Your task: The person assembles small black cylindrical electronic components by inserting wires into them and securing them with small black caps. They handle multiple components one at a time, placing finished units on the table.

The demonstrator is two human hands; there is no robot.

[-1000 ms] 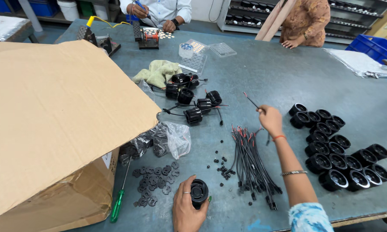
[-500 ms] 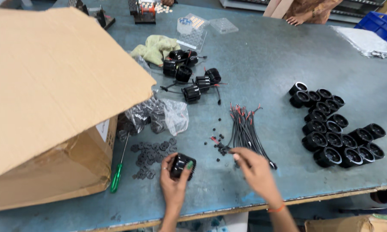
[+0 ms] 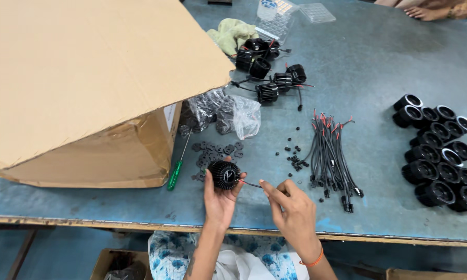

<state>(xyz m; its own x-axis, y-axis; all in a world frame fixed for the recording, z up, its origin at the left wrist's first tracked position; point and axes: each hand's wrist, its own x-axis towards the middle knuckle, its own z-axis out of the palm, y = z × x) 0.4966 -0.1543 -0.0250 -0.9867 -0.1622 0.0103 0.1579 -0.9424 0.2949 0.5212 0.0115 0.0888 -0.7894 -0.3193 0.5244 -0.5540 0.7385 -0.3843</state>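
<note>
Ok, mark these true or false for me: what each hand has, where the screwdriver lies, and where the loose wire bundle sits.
1. The left hand holds a black finned round housing. True.
2. The right hand holds the green-handled screwdriver. False: it pinches a thin black wire running to the housing; the screwdriver lies beside the cardboard box.
3. The bundle of black wires lies on the table right of the hands. True.
4. The finished black housings are stacked inside the box. False: they lie on the table at the right.

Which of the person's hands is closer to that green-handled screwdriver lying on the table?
The left. The left hand, holding a black finned part, sits just right of the screwdriver. The right hand, pinching a thin wire, is farther off to the right.
</note>
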